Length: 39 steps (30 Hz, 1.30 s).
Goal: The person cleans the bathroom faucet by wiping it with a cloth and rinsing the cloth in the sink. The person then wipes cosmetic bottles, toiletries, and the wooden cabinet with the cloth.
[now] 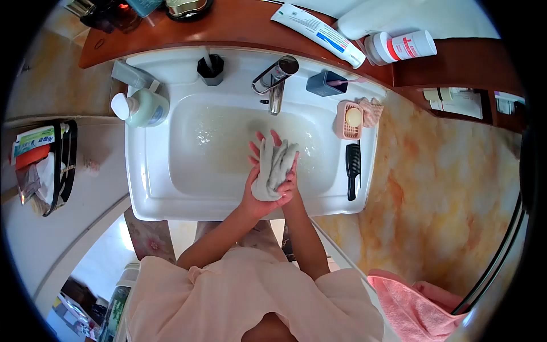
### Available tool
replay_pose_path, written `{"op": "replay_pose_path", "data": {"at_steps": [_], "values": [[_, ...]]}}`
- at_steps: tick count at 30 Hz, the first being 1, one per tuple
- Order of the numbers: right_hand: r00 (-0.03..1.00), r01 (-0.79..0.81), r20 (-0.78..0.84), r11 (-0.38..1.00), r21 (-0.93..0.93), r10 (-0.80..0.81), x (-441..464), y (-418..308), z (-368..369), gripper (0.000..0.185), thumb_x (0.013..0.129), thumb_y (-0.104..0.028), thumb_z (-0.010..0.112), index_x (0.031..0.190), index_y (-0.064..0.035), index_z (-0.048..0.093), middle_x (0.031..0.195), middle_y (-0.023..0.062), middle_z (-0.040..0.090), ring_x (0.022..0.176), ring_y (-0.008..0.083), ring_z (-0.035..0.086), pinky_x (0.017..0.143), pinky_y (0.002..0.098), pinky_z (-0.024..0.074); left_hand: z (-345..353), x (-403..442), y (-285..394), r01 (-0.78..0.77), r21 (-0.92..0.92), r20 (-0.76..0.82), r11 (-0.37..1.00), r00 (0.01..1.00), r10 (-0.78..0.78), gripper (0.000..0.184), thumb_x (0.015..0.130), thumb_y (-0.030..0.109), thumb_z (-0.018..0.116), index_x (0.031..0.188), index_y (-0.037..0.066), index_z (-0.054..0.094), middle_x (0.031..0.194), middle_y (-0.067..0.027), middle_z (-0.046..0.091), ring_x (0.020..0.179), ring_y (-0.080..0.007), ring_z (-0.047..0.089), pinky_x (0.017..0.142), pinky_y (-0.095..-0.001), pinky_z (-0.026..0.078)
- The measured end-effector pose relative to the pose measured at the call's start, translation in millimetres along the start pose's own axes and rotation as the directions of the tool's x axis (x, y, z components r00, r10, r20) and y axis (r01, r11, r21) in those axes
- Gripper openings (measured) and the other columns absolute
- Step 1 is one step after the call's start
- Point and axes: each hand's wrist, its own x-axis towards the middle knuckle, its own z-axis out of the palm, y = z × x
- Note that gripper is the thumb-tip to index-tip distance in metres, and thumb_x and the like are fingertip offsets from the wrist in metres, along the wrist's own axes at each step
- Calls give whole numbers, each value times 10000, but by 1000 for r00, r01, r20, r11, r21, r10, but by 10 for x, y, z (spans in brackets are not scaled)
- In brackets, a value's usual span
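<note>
A pale grey, damp-looking cloth (pixel 272 174) is bunched lengthwise between my two hands, above the sink basin. My left hand (pixel 252 188) lies along its left side and underneath, several fingertips sticking out past its far end. From the right, my right hand (pixel 289 185) curls its fingers round the lower part of the cloth. The white sink (pixel 154 188) holds cloudy water (pixel 219 142). Just beyond the fingertips stands the chrome faucet (pixel 276 94); whether water runs from it I cannot tell.
On the left rim stands a soap pump bottle (pixel 145 108). A black cup (pixel 211 71) and a grey toothbrush cup (pixel 326 84) flank the faucet. Along the right rim are a pink soap dish (pixel 348 128) and a black comb (pixel 352 171). A toothpaste tube (pixel 319 34) lies on the wooden shelf (pixel 245 28).
</note>
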Motion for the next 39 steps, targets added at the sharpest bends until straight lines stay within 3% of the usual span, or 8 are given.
{"op": "replay_pose_path", "data": {"at_steps": [10, 16, 22, 25, 28, 32, 35, 39], "values": [[984, -146, -29, 694, -705, 178, 608, -310, -394, 84, 833, -44, 615, 914, -66, 614, 809, 38, 572, 785, 133, 551, 696, 283, 468, -231, -119, 476, 327, 564, -451, 758, 891, -49, 455, 791, 257, 709, 1142, 52, 505, 901, -72, 573, 776, -159, 552, 649, -309, 445], [983, 172, 164, 87, -981, -86, 1157, 123, -1313, 101, 815, -25, 622, 915, -35, 630, 829, 33, 625, 792, 153, 583, 671, 284, 474, -1032, 265, 837, 537, 756, -310, -374, 798, 518, 520, 734, 250, 743, 1107, -3, 485, 879, -159, 628, 794, -234, 630, 669, -370, 494], [978, 210, 207, 174, -962, -37, 885, -55, -845, 198, 862, -155, 620, 1025, -43, 619, 1028, 68, 646, 972, 201, 595, 824, 294, 460, -1098, 151, 540, 276, 920, -43, -279, 778, 626, 492, 820, 276, 645, 1162, -31, 471, 898, -140, 636, 742, -263, 625, 659, -381, 498], [933, -98, 194, 734, -672, 303, 562, -630, -323, 566, 867, -533, 554, 1210, -83, 551, 1296, 121, 521, 1151, 311, 520, 987, 403, 394, -134, -16, 165, 189, 605, -506, 774, 841, 190, 469, 877, 310, 557, 1214, 0, 457, 854, -105, 592, 624, -207, 562, 555, -338, 450], [867, 98, 487, 922, -375, 106, 404, -687, -243, 789, 768, -739, 485, 1281, -141, 512, 1375, 129, 444, 1184, 384, 475, 1020, 551, 332, 89, -68, -156, 184, 79, -71, 980, 981, -179, 464, 908, 369, 491, 1215, 23, 464, 802, -64, 519, 523, -152, 458, 500, -280, 383], [473, 65, 868, 988, 138, -152, 486, -496, -53, 831, 710, -799, 484, 1294, -208, 504, 1507, 94, 213, 1299, 455, 286, 953, 732, 242, 248, -84, -462, 215, -101, 87, 971, 975, -207, 497, 906, 407, 486, 1194, 3, 454, 783, -41, 480, 469, -120, 411, 473, -260, 375], [126, 31, 953, 961, 274, -276, 390, -656, 211, 570, 812, -489, 670, 1210, -110, 519, 885, 50, 639, 841, 217, 607, 872, 483, 444, 325, -157, -456, 271, -127, 254, 954, 939, -232, 529, 874, 428, 536, 1180, 8, 442, 786, -29, 479, 465, -109, 413, 459, -235, 358], [733, 48, 677, 998, 47, -67, -84, -857, 373, 343, 944, -287, 540, 1154, -18, 499, 461, -38, 417, 465, 110, 463, 588, 316, 438, 488, -53, -434, 331, 172, 236, 928, 900, -365, 546, 789, 306, 672, 1187, 32, 417, 760, -31, 484, 480, -99, 417, 461, -217, 348]]}}
